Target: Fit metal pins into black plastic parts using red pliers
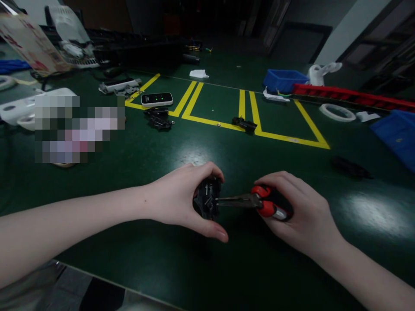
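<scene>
Two hands are held above the near half of a green table (136, 259). A black part (209, 198) is gripped in the left hand (181, 194) between curled fingers and thumb, the thumb tip being extended past it. Its visible body is aligned from near to far, with a detailed face turned up and to the right; its full long axis cannot be confirmed, as one side is covered by the hand. Pliers (267, 207) with red handles are enclosed in the right hand (300, 211). Their long axis is laid crosswise, with the nose directed left and the tips placed at the part's right side; whether anything is pinched by the tips cannot be told.

The tabletop is glossy, and patches of light are reflected in it. Outlines are marked in yellow tape (220, 122). A flat device (157, 99) with green lights is positioned at the left outline. Further black pieces (244, 124) are scattered nearby. At the right, a blue bin (397, 136), a white ring (337, 112) and a long red strip (350, 100) are located. The room behind is dimly lit; a pale pillar (352, 32) is seen.
</scene>
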The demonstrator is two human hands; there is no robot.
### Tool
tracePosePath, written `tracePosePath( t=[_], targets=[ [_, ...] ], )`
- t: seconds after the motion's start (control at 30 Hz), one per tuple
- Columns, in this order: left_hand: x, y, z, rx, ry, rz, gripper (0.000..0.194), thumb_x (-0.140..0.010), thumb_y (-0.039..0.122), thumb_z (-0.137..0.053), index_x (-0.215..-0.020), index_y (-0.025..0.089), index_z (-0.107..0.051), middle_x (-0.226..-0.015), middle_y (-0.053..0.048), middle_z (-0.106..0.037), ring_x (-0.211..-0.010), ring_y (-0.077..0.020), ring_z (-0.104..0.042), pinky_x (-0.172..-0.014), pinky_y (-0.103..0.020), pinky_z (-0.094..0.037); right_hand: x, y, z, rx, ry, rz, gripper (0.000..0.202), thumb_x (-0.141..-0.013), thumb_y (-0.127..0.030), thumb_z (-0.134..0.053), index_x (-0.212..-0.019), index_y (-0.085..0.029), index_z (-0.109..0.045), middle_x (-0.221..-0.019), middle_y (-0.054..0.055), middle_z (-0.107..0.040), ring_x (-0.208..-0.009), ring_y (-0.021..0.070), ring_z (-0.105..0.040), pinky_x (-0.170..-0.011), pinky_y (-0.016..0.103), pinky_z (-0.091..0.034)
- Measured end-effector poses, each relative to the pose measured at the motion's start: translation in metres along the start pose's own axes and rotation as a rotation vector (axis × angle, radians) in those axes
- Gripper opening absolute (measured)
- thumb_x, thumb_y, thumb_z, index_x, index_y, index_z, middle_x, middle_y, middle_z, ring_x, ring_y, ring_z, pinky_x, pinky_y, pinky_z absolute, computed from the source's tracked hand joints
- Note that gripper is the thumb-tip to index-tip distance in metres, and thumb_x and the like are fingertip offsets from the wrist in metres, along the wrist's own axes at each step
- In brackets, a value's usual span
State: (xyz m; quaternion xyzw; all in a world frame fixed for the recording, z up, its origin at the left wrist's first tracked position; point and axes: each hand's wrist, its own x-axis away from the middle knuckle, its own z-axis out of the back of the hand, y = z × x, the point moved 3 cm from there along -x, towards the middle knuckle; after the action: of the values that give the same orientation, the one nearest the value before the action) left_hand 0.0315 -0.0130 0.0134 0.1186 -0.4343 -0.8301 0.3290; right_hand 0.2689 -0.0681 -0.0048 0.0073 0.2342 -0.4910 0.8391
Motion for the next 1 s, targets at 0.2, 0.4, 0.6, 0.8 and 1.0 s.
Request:
tracePosePath(
  t=[0.2,0.4,0.6,0.8,1.0],
  targets=[
    [-0.0005,-0.0011,-0.0006,-0.021,0.019,-0.037,0.077,-0.057,0.059,-0.086,-0.116,0.021,-0.055,-0.115,-0.008,-0.065,-0.101,-0.0279,-0.061,-0.081,-0.038,-0.048,-0.0054,-0.0055,0.0017,0.092,-0.031,0.068,0.032,-0.076,-0.023,-0.056,-0.109,-0.019,-0.056,-0.101,0.008,-0.064,-0.087,0.0239,-0.063,-0.067,0.038,-0.053],
    [-0.0008,-0.0012,0.0004,-0.035,0.019,-0.055,0.077,-0.058,0.059,-0.086,-0.116,0.019,-0.054,-0.113,-0.008,-0.065,-0.098,-0.0267,-0.061,-0.079,-0.037,-0.048,-0.0063,-0.0029,-0.0025,0.115,-0.017,0.087,0.033,-0.075,-0.021,-0.054,-0.108,-0.020,-0.056,-0.101,0.009,-0.064,-0.086,0.0243,-0.063,-0.066,0.037,-0.052],
    [-0.0011,-0.0017,0.0009,-0.030,0.026,-0.069,0.077,-0.058,0.060,-0.085,-0.115,0.019,-0.055,-0.115,-0.009,-0.066,-0.100,-0.0270,-0.062,-0.077,-0.034,-0.048,-0.0059,0.0002,-0.0044,0.071,-0.032,0.075,0.033,-0.077,-0.023,-0.054,-0.110,-0.022,-0.055,-0.102,0.007,-0.063,-0.089,0.0240,-0.062,-0.068,0.037,-0.052],
    [-0.0025,-0.0030,0.0025,-0.165,0.053,-0.101,0.078,-0.060,0.065,-0.081,-0.117,0.019,-0.055,-0.112,-0.008,-0.067,-0.093,-0.0247,-0.063,-0.081,-0.036,-0.046,-0.0044,0.0005,-0.0043,0.037,-0.047,0.050,0.031,-0.078,-0.026,-0.055,-0.109,-0.024,-0.055,-0.104,0.007,-0.064,-0.090,0.0249,-0.062,-0.069,0.039,-0.052],
    [-0.0033,-0.0034,0.0026,-0.190,0.047,-0.119,0.078,-0.063,0.066,-0.079,-0.119,0.017,-0.054,-0.115,-0.010,-0.067,-0.093,-0.0246,-0.063,-0.081,-0.035,-0.045,-0.0086,-0.0022,-0.0043,0.044,-0.057,0.061,0.030,-0.076,-0.025,-0.055,-0.105,-0.023,-0.056,-0.100,0.008,-0.065,-0.085,0.0246,-0.063,-0.065,0.038,-0.051]
  ],
)
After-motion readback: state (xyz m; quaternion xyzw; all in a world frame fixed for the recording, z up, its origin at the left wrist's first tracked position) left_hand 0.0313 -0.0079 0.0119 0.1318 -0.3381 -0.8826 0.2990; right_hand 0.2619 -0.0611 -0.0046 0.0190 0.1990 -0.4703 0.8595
